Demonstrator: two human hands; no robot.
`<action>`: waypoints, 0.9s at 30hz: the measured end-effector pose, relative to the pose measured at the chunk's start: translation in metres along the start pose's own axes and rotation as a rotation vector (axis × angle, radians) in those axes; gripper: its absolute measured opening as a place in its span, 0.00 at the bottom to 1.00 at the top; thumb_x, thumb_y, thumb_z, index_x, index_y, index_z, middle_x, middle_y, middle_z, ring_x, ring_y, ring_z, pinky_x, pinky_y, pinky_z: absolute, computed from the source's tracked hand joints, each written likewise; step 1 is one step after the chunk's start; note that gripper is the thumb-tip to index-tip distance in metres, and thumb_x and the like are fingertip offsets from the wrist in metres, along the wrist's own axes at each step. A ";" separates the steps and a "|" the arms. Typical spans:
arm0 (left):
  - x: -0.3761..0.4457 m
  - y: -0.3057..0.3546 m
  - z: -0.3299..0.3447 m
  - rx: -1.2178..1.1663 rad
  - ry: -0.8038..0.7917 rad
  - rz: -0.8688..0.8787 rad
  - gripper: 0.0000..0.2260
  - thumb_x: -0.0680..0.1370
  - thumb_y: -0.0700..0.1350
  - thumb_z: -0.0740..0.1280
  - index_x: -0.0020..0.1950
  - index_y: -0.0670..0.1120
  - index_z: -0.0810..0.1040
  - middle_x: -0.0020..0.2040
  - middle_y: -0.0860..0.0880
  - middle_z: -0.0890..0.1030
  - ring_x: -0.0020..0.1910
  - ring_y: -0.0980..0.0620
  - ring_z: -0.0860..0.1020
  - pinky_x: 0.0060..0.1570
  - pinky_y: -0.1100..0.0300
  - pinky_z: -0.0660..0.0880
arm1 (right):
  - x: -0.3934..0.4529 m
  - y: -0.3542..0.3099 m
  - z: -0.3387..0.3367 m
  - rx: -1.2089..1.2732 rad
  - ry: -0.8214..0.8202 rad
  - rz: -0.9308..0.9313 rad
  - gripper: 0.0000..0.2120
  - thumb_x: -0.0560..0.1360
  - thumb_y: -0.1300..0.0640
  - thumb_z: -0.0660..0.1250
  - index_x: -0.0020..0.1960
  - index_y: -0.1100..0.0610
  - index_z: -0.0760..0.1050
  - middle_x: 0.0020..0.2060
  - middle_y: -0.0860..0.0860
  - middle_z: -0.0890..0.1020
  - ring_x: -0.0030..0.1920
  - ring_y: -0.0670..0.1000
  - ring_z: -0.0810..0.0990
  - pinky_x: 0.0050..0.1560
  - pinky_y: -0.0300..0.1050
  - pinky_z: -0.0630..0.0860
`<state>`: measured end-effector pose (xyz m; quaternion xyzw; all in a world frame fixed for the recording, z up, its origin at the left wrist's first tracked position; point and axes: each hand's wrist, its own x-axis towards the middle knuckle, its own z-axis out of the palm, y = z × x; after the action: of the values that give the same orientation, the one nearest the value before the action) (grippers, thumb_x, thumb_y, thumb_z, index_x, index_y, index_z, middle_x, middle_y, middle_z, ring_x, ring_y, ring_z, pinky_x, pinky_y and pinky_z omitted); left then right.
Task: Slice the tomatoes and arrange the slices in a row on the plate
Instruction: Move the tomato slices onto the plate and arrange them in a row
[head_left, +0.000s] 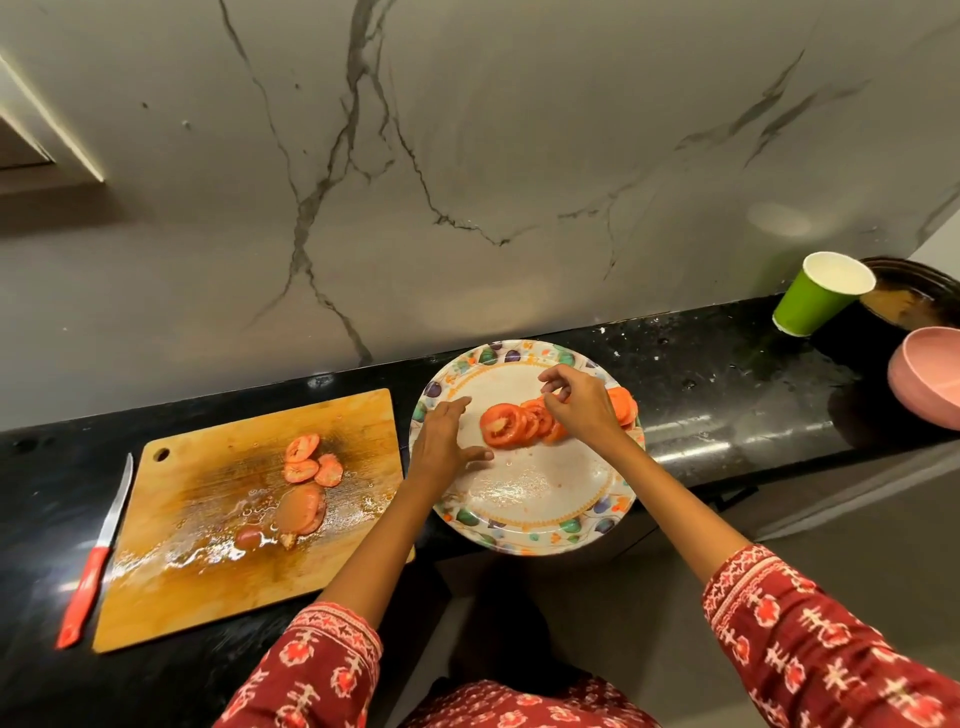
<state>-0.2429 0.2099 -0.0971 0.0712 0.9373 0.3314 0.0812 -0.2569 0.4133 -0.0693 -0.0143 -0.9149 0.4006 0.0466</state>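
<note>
- Here, a person in red patterned sleeves leans over a black counter; both forearms reach forward onto a round plate with a fruit-patterned rim, whose near edge hangs past the counter's front
- The left hand lies on the left part of the plate, palm down, fingers straight and relaxed, thumb pointing toward the slices; it holds nothing
- The right hand hovers over the row from the right, wrist bent, fingertips curled downward and pinching at a slice in the row; the little finger lifts free above the others
- The tomato slices overlap in a row across the middle of the plate, running from near the left hand to the right rim; the right hand hides part of the row
- To the left sits a wet wooden cutting board, just beside the plate; on it lie more tomato pieces near the centre and a larger chunk below them
- A knife with a red handle lies on the counter along the board's left edge
- At far right stand a green paper cup, a pink bowl and a dark dish behind them
</note>
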 end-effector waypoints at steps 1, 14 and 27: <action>-0.003 -0.003 -0.003 0.002 0.019 -0.001 0.37 0.67 0.49 0.76 0.71 0.46 0.64 0.66 0.44 0.70 0.66 0.46 0.67 0.64 0.53 0.64 | 0.000 -0.002 0.000 0.001 0.005 -0.002 0.11 0.73 0.66 0.66 0.55 0.62 0.77 0.46 0.57 0.82 0.41 0.50 0.77 0.45 0.48 0.79; 0.007 0.009 0.000 0.078 -0.065 0.074 0.30 0.70 0.52 0.73 0.69 0.46 0.67 0.66 0.45 0.70 0.65 0.46 0.68 0.62 0.52 0.68 | -0.024 -0.021 0.024 -0.180 -0.263 -0.075 0.33 0.70 0.56 0.74 0.70 0.53 0.63 0.61 0.52 0.77 0.61 0.53 0.68 0.54 0.48 0.71; 0.008 0.001 0.004 0.044 -0.059 0.068 0.34 0.70 0.50 0.73 0.71 0.46 0.62 0.66 0.43 0.71 0.65 0.45 0.68 0.62 0.50 0.69 | -0.020 -0.017 0.019 -0.220 -0.253 -0.102 0.34 0.70 0.57 0.73 0.71 0.54 0.61 0.61 0.52 0.77 0.60 0.53 0.69 0.50 0.42 0.68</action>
<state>-0.2503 0.2144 -0.1007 0.1143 0.9386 0.3111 0.0959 -0.2382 0.3862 -0.0712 0.0778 -0.9514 0.2936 -0.0502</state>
